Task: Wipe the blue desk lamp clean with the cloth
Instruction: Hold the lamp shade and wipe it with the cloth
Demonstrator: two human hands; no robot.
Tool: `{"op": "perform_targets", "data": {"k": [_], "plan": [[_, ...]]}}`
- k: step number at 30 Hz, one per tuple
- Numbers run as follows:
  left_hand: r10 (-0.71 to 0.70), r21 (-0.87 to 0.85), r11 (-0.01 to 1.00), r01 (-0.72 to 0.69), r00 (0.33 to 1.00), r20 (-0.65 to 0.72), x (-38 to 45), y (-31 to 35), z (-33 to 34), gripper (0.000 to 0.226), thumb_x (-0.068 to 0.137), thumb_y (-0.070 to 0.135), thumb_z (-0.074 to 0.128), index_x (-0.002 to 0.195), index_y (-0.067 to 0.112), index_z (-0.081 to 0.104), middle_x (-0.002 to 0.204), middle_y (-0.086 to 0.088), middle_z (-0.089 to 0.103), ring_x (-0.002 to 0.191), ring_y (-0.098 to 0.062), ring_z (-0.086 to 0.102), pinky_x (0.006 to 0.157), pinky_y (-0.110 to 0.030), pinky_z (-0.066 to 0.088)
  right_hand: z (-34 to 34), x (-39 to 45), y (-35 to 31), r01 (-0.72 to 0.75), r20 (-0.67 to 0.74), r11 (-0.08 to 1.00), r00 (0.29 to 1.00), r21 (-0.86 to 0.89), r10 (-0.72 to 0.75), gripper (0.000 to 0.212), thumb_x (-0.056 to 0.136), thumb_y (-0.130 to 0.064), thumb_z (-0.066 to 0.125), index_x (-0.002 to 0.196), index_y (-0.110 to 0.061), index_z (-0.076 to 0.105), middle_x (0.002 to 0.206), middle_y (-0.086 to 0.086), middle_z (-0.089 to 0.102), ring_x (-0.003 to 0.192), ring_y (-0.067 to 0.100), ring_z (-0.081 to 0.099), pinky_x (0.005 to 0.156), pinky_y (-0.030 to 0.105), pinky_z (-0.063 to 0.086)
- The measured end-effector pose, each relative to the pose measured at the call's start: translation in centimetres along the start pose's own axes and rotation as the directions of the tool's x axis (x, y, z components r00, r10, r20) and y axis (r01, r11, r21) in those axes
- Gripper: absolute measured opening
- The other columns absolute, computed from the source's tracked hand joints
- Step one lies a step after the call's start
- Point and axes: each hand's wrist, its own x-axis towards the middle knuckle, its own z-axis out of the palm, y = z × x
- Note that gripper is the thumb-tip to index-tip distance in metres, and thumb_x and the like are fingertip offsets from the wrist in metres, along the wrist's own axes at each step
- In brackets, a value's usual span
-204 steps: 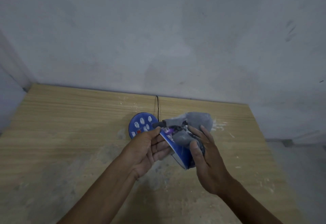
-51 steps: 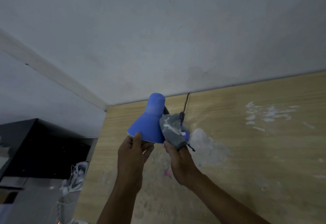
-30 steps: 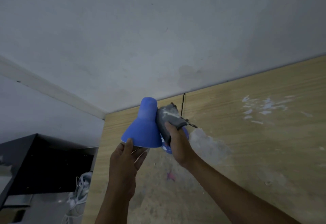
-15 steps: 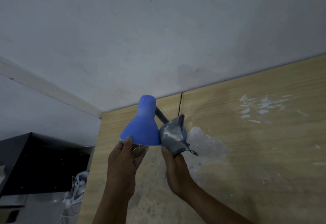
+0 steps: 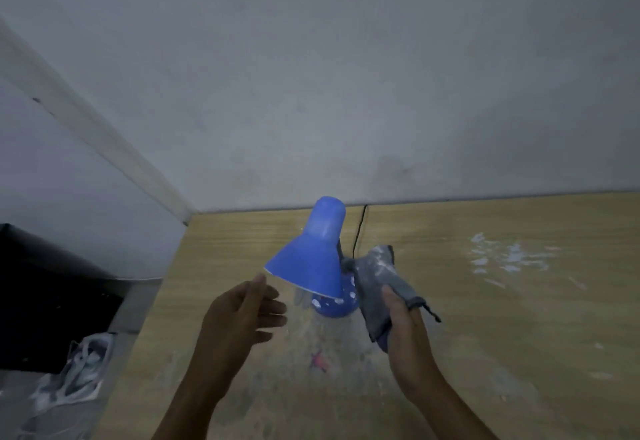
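The blue desk lamp [image 5: 311, 259] stands on the wooden table [image 5: 502, 318], its cone shade tilted toward me and to the left. Its round blue base [image 5: 334, 306] with white spots shows under the shade. My left hand [image 5: 239, 318] hovers just below the shade's rim with fingers spread, apart from it and holding nothing. My right hand [image 5: 403, 325] grips a crumpled grey cloth [image 5: 379, 283] with white smears. The cloth's top touches the lamp's neck at the right of the shade.
A thin black cord [image 5: 360, 231] runs from the lamp to the grey wall [image 5: 346, 75] behind. White smears [image 5: 502, 256] mark the table at right. Left of the table edge are a dark surface [image 5: 52, 301] and a bundle of light fabric [image 5: 72, 377] on the floor.
My left hand has let go of the shade's rim and opened just below it. My right hand with the cloth has shifted to the right, beside the lamp's neck and base.
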Motion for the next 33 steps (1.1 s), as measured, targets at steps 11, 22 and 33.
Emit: {"op": "perform_targets", "data": {"k": [11, 22, 33], "plan": [[0.307, 0.130, 0.920, -0.369, 0.888, 0.342, 10.7, -2.6, -3.6, 0.021, 0.103, 0.034, 0.048, 0.098, 0.038, 0.068, 0.102, 0.023, 0.073, 0.095, -0.006, 0.070, 0.082, -0.038, 0.054, 6.0, -2.7, 3.9, -0.004, -0.461, 0.993, 0.886, -0.118, -0.052, 0.062, 0.095, -0.052, 0.044, 0.133, -0.004, 0.043, 0.132, 0.029, 0.044, 0.106, 0.031, 0.046, 0.076, 0.031, 0.035], [0.150, 0.170, 0.723, -0.669, 0.393, 0.907, 17.6, 10.3, 2.9, 0.048, 0.094, 0.054, 0.059, 0.133, 0.026, 0.055, 0.132, 0.008, 0.057, 0.119, -0.012, 0.057, 0.085, -0.027, 0.048, 7.8, -4.9, 3.3, 0.260, -0.585, 0.929, 0.723, -0.263, -0.368, 0.042, 0.102, -0.023, 0.040, 0.141, -0.009, 0.045, 0.145, 0.012, 0.047, 0.132, 0.031, 0.045, 0.100, 0.040, 0.038], [-0.099, 0.224, 0.859, -0.461, 0.278, 0.955, 19.2, 9.1, 5.3, 0.032, 0.095, 0.043, 0.063, 0.117, 0.021, 0.065, 0.118, -0.010, 0.069, 0.106, -0.034, 0.068, 0.088, -0.041, 0.057, 6.6, -7.4, 2.2, 0.296, -0.635, 0.920, 0.667, -0.257, -0.391, 0.039, 0.103, -0.029, 0.035, 0.134, -0.010, 0.050, 0.121, 0.007, 0.060, 0.104, 0.022, 0.059, 0.089, 0.040, 0.044]]}}
